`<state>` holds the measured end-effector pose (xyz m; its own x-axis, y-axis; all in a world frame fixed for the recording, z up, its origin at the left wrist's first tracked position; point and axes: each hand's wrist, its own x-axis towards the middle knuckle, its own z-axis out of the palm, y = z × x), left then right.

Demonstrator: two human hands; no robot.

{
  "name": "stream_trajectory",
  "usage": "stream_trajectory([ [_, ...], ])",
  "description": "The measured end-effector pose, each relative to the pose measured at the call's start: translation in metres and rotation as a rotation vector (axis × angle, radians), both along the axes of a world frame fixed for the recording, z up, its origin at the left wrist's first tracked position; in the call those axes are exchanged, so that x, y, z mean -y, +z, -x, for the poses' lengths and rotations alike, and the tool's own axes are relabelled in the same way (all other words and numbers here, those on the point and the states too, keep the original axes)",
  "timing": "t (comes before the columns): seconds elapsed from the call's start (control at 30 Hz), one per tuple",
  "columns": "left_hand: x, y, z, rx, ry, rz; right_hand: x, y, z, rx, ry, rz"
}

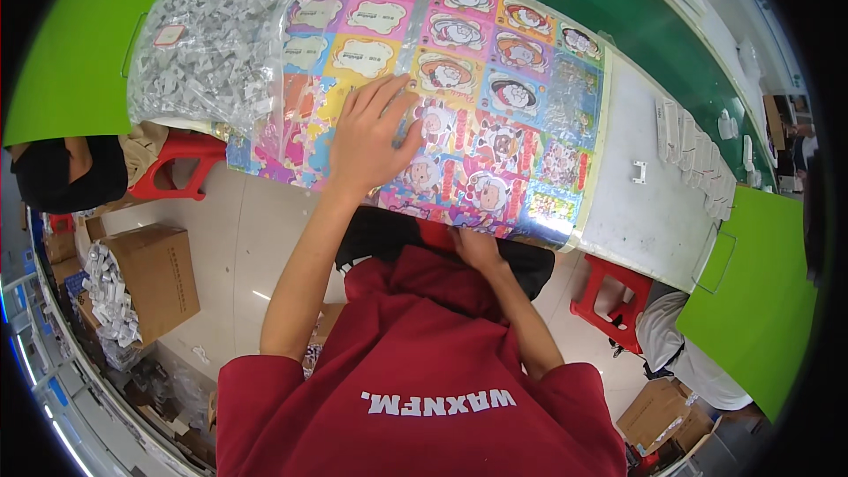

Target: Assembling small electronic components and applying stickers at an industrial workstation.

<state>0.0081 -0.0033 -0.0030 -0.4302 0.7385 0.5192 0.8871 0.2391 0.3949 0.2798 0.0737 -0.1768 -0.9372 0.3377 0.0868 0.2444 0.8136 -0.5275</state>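
Observation:
My left hand [373, 137] rests palm down on the colourful cartoon-printed sheet [495, 137] covering the table, its fingers stretched and a little apart, with nothing seen in it. Low at the table's near edge, close to my lap, is my right hand [477, 249]. Its fingers pass under the edge of the sheet and are hidden, so what they hold, if anything, does not show. A large clear plastic bag [208, 53] full of small white and grey plastic parts lies left of my left hand.
Right of the sheet, a small white bracket [639, 171] lies on the white tabletop [609, 203], with a row of white pieces [693, 150] beyond. Green panels [751, 300] flank the table. Red stools [609, 300] and an open carton [159, 283] stand below.

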Motion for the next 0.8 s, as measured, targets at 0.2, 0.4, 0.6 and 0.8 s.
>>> stream_trajectory([
  [0.2, -0.001, 0.005, -0.002, 0.018, 0.002, 0.031, 0.014, 0.168, 0.000, -0.170, 0.049, 0.475],
  [0.4, -0.015, 0.010, 0.010, -0.011, 0.037, 0.019, -0.080, 0.218, 0.081, -0.398, -0.321, 0.401],
  [0.6, -0.131, 0.010, 0.018, 0.336, -0.229, -0.142, -0.184, 0.181, 0.161, -0.471, -0.220, 0.526],
  [0.8, -0.215, 0.012, 0.023, 0.593, -0.094, -0.030, -0.232, 0.176, 0.187, -0.489, -0.397, 0.615],
])
